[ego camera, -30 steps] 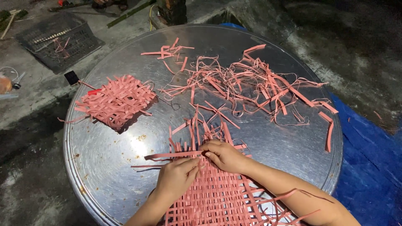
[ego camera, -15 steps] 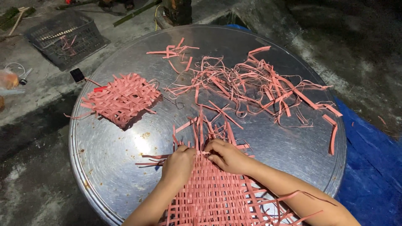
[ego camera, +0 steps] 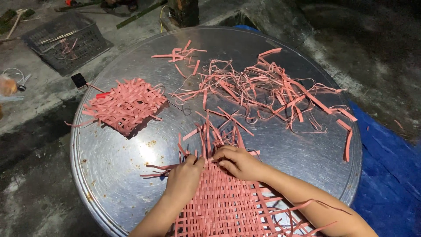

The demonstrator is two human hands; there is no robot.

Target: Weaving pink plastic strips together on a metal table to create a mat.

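Palms down, our left hand [ego camera: 184,175] and right hand [ego camera: 239,162] press curled fingertips on the pink woven mat's [ego camera: 223,206] far edge — gripping nothing; loose strips [ego camera: 263,90] lie beyond, a smaller woven piece [ego camera: 125,105] left, on the round metal tray [ego camera: 118,171].

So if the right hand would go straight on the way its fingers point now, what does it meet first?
The right hand points toward the left hand, fingertips nearly touching over the woven pink mat. It would probably meet the left hand's fingers first, though depth is unclear.
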